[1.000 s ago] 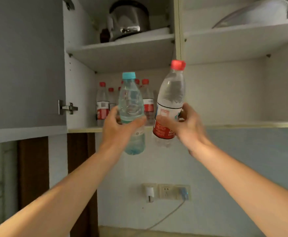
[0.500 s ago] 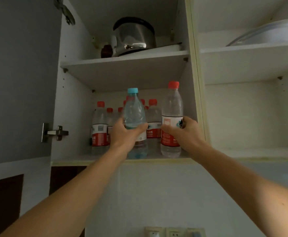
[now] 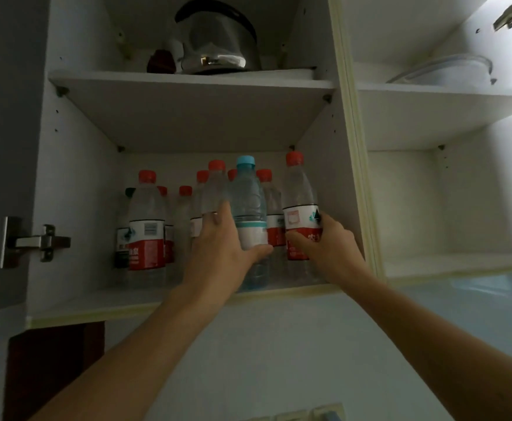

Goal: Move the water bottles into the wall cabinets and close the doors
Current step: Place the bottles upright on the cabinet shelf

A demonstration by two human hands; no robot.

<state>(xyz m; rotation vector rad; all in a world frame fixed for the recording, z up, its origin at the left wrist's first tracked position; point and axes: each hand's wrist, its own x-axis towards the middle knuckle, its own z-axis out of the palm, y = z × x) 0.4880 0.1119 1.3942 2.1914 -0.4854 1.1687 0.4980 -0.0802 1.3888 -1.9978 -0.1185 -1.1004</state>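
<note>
My left hand (image 3: 221, 253) grips a blue-capped water bottle (image 3: 248, 205), which stands on the lower shelf (image 3: 75, 302) of the left wall cabinet. My right hand (image 3: 327, 253) holds a red-capped, red-labelled bottle (image 3: 300, 196) standing at the shelf's right end, beside the cabinet's side wall. Behind and to the left stand several more red-capped bottles, the nearest one (image 3: 146, 229) at the left. The grey cabinet door (image 3: 2, 117) hangs wide open at the far left on its metal hinge (image 3: 36, 241).
A steel kettle (image 3: 218, 44) sits on the upper shelf. The right cabinet (image 3: 443, 208) is open too, its lower shelf bare and a glass lid (image 3: 449, 71) above. Wall sockets (image 3: 309, 414) show at the bottom edge.
Both hands have carried their bottles up and into the cabinet; the bottles now stand on the lower shelf. My view has tilted upward and moved closer.
</note>
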